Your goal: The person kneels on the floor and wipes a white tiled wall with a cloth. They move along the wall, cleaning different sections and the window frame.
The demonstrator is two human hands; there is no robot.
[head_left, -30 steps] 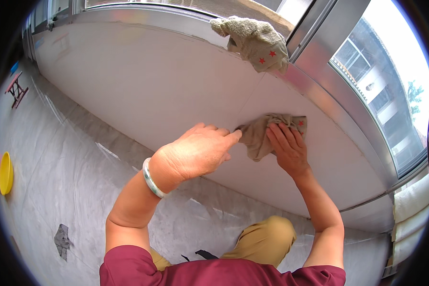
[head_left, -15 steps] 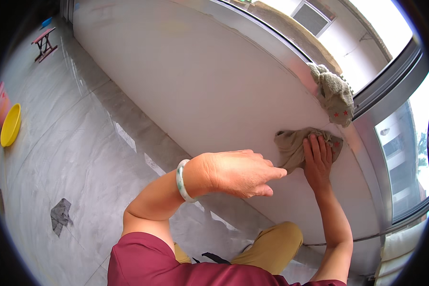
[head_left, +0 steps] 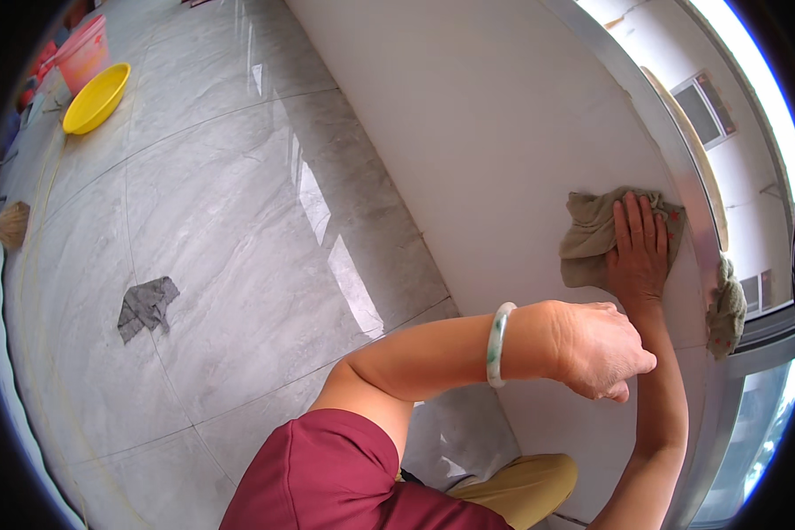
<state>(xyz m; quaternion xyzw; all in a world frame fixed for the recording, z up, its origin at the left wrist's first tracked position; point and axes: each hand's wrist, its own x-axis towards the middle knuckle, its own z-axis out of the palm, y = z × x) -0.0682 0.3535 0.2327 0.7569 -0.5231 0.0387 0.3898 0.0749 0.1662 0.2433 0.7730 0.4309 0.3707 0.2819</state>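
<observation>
pressing flat with spread fingers, the right hand [head_left: 638, 256] held a soft, light olive cloth [head_left: 592, 234] on the white wall near the metal window frame [head_left: 680, 177]; the left hand [head_left: 596, 349] hung loosely curled, empty.

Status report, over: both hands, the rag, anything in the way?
Right hand flat on beige rag, pressed to white wall. Left hand empty, loosely curled. Second rag hangs on window frame nearby.

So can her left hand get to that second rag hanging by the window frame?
Probably yes: the left hand is free and nothing lies between it and the second rag, though the right forearm crosses nearby.
</observation>
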